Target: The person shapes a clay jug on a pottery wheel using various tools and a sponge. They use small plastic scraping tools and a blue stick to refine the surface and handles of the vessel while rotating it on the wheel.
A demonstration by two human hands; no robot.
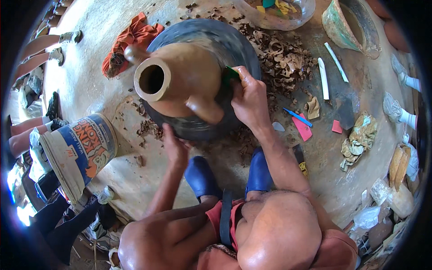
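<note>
An unfinished brown clay vessel [189,67], with a round open neck and stubby projections on either side, sits on a dark wheel [175,128]. My right hand [247,96] grips a green scraper [229,74] between thumb and fingers, against or very near the vessel's right side. Below and left, my left hand [177,150] is on the wheel's front rim, fingers curled at the edge, partly hidden by it.
Clay shavings [283,58], plastic tools [301,126], two white strips [323,78] and crumpled material [360,139] lie right. A red cloth [130,38] lies upper left, a paint bucket [78,153] left. Basins [346,27] stand behind. Other people's legs [36,58] line both sides.
</note>
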